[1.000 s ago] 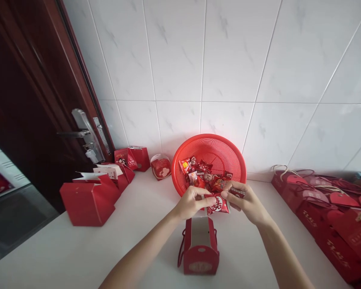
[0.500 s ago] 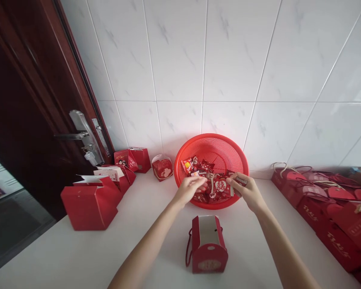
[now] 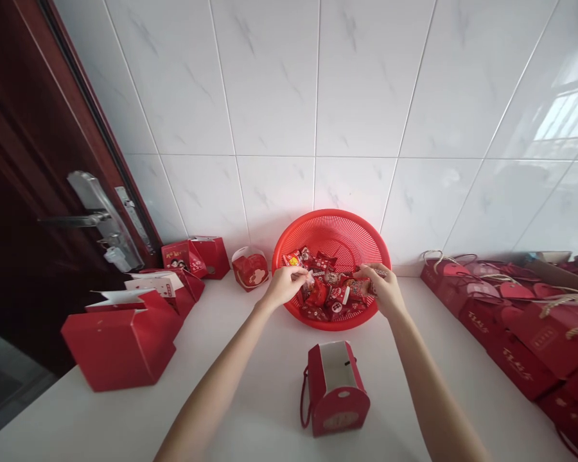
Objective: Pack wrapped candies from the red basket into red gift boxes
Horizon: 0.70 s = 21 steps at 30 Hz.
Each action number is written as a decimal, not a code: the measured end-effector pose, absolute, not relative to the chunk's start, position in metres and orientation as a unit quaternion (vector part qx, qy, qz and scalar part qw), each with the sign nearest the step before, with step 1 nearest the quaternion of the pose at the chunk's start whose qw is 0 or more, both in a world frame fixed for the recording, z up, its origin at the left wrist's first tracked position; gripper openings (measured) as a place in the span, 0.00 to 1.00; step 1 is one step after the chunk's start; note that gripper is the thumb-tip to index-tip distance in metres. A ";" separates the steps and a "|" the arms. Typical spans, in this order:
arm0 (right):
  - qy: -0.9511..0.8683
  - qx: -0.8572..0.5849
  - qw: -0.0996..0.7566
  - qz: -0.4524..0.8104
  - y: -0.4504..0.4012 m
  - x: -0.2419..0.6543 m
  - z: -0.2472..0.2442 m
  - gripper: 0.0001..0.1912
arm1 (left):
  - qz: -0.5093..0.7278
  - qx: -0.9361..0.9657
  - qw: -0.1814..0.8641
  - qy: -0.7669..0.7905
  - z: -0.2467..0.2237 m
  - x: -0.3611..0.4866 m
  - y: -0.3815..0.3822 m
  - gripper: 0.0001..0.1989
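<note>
A red plastic basket holds several wrapped candies in red packets. My left hand is over its left side, thumb and fingers pinched at the clear end of a red wrapped candy. Over the right side, my right hand has its fingers curled closed, with a bit of dark red wrapper showing at them; the rest of that packet is hidden. Between my forearms stands a small red gift box, its top open, pale inside, with a cord handle hanging at its left.
Open red paper boxes stand in a row at the left, and a small round-fronted red box sits beside the basket. Many red gift boxes with rope handles line the right side. A tiled wall rises behind; a door is at left.
The view has shifted slightly. My left hand has moved left within the basket, to the clear-wrapped candy. My right hand has risen a little and stays at the basket's right side.
</note>
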State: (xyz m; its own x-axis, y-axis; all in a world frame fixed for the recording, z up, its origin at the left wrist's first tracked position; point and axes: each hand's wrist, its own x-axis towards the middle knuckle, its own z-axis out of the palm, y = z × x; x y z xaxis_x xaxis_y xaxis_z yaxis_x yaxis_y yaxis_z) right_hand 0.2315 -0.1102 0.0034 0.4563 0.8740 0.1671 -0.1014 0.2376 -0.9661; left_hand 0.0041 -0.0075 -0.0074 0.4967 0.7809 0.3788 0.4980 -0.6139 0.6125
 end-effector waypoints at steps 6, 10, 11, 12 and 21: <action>-0.344 -0.441 0.719 0.413 -0.113 0.226 0.019 0.22 | 0.223 0.897 0.082 0.373 0.018 0.034 0.032 0.20; -0.337 -0.409 0.731 0.430 -0.122 0.233 0.025 0.15 | 0.150 0.921 0.014 0.359 0.030 0.054 0.053 0.18; -0.336 -0.397 0.736 0.434 -0.125 0.236 0.026 0.13 | 0.138 0.923 0.000 0.360 0.032 0.057 0.056 0.18; -0.336 -0.382 0.740 0.440 -0.128 0.240 0.028 0.12 | 0.128 0.923 -0.011 0.363 0.033 0.060 0.059 0.18; -0.322 -0.327 0.763 0.456 -0.145 0.263 0.040 0.05 | 0.110 0.914 0.003 0.390 0.056 0.066 0.066 0.09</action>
State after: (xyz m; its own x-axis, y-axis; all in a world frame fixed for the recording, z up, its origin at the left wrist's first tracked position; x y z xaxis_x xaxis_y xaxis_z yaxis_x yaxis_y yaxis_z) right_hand 0.2635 -0.1448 0.0403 0.3767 0.9062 0.1922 -0.4856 0.3699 -0.7921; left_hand 0.0657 0.0656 0.0556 0.6712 0.7140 0.1993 0.7125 -0.6956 0.0924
